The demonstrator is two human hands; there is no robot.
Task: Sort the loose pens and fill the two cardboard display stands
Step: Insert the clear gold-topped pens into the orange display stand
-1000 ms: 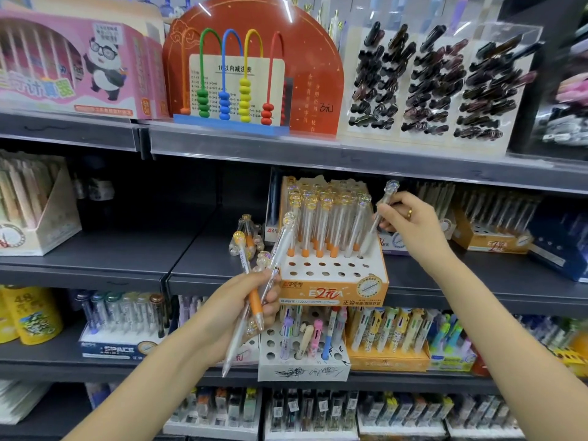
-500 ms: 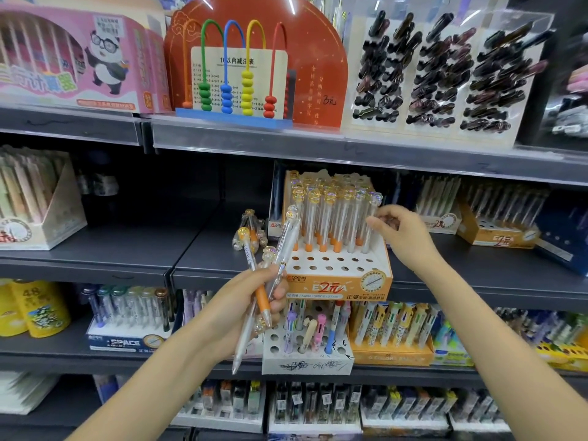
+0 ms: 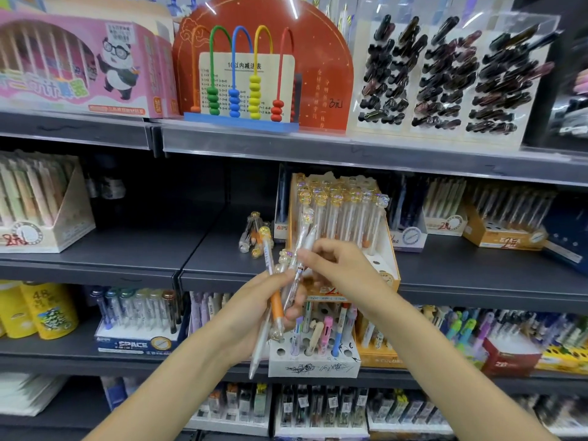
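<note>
Head camera looks at grey shop shelving (image 3: 133, 249) stocked with stationery, and the middle shelf carries the largest task item: an orange cardboard display stand (image 3: 389, 249) whose far rows are packed with clear pens topped by gold caps (image 3: 337, 202), while the near rows of holes look mostly unfilled. Below it, on the lower shelf, sits a white cardboard display stand (image 3: 313, 361) with scribbles on its front; only a handful of coloured pens stand in it and many holes are bare. Left of the orange stand, a few loose pens (image 3: 254, 233) lie on the middle shelf, unsorted. In front of the orange stand, the left hand (image 3: 254, 310) has its fingers curled round a small bundle of pens (image 3: 276, 300), one with an orange grip, others white or clear. The right hand (image 3: 340, 268) pinches the upper part of a clear pen (image 3: 299, 265) in that bundle. By this evidence the orange stand is over half filled, the white one barely begun.
</note>
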